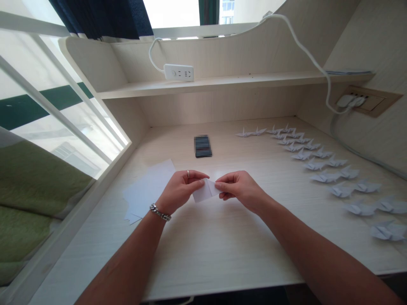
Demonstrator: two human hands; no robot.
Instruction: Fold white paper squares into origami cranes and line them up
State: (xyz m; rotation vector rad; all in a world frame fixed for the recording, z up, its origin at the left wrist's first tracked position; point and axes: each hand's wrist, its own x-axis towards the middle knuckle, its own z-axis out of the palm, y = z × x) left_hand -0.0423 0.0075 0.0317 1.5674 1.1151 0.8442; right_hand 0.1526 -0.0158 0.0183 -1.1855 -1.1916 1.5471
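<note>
Loose white paper sheets point(148, 190) on worktop point(206, 250), left of hands. Left hand point(179, 190) in narrow grip on folded paper point(203, 191), mid-frame; right hand point(240, 190) pinching its other edge. I'd judge it light, thin, easily creased: hold by edges. Paper cranes point(326, 177) in rows, far right.

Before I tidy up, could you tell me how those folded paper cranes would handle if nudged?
Folded from thin white paper, the crane looks very light, so a nudge would likely slide or tip it. Its pointed wings probably crush easily.
</note>
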